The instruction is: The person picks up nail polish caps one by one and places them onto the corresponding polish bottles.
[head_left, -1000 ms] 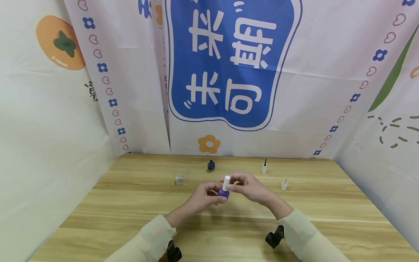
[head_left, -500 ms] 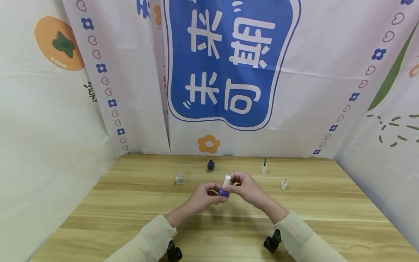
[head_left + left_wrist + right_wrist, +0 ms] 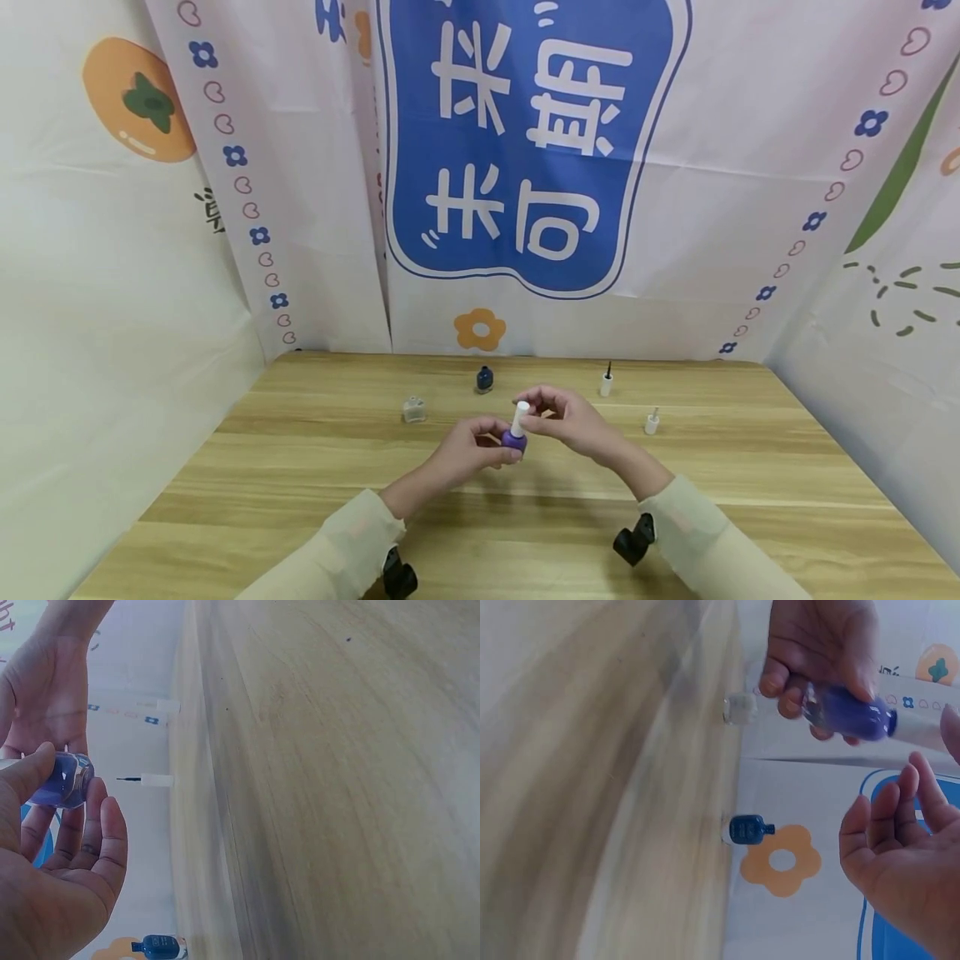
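Note:
In the head view my left hand (image 3: 474, 446) holds a purple nail polish bottle (image 3: 513, 442) upright above the table, thumb in front and fingers behind. The white cap (image 3: 520, 420) sits on its neck. My right hand (image 3: 572, 427) is at this cap, thumb against its side and index finger curled behind. In the right wrist view the thumb and index fingertip lie on either side of the cap (image 3: 919, 729), while the other fingers are loosely bent beside it. The cap's top end runs out of that view.
An uncapped dark blue bottle (image 3: 484, 380) and an uncapped clear bottle (image 3: 414, 410) stand on the wooden table (image 3: 300, 467). On the right, two white caps stand brush up, one with a black brush (image 3: 606, 383), the other pale (image 3: 652, 423). Printed cloth (image 3: 675, 250) hangs behind.
My right hand came down closer round the cap half a second ago, and has now turned slightly and drawn up and back, showing more of the cap. The left hand with the bottle barely moved.

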### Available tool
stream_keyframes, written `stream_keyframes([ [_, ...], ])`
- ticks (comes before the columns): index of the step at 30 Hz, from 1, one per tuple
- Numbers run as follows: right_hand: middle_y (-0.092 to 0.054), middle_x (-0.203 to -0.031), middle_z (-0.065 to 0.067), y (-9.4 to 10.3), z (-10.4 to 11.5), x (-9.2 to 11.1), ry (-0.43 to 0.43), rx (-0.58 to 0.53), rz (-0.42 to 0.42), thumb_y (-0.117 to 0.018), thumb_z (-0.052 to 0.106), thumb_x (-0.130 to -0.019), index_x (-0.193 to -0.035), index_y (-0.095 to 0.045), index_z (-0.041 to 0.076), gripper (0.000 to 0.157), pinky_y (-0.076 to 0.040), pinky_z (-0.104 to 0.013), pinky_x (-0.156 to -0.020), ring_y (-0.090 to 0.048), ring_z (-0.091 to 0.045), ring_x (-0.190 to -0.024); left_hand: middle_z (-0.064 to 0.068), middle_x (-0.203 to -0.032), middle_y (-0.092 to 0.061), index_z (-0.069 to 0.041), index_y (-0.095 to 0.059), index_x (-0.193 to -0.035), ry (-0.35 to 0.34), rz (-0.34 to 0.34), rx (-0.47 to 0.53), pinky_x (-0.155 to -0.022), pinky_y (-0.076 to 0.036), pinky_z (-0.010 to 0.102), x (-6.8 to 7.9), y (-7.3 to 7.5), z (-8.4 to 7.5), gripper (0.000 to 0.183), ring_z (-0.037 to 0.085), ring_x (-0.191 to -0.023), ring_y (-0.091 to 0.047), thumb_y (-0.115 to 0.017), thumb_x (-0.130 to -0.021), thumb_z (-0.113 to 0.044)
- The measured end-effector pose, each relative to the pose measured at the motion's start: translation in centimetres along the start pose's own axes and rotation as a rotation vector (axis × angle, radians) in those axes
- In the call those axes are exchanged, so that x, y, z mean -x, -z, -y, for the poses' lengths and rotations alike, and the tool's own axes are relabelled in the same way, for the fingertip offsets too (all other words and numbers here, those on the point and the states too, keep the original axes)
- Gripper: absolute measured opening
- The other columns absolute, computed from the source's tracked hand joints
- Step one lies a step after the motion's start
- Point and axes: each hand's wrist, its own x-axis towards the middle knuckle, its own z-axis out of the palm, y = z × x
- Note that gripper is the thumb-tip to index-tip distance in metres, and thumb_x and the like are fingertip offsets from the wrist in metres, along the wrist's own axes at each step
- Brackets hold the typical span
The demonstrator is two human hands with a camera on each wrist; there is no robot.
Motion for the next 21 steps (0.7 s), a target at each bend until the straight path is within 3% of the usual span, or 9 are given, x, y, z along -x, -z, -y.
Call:
stream_keyframes([
  [9,-0.062,-0.106,-0.012,0.6,0.5,0.1,0.003,0.026,0.093,-0.061,0.014,-0.097,-0.123,-0.064,0.001,0.029,-0.05,-0.039,-0.083,-0.054,-0.026,-0.096,0.008,-0.096,-0.064,0.002,-0.067,-0.106,-0.012,0.02,0.012,-0.075,-0.056,0.045,0.0,-0.1,0.0,0.025,0.019,-0.081,-0.064,-0.075,-0.087,-0.013],
  [21,-0.063,-0.094,-0.007,-0.4,0.0,-0.1,-0.035,0.019,-0.031,-0.067,0.013,-0.093,-0.105,-0.069,0.0,0.018,-0.049,-0.033,-0.073,-0.055,-0.024,-0.089,0.007,-0.095,-0.063,0.004,-0.066,-0.107,-0.009,0.004,0.026,-0.075,-0.055,0.049,0.0,-0.2,0.1,0.024,0.018,-0.079,-0.063,-0.073,-0.087,-0.008],
])
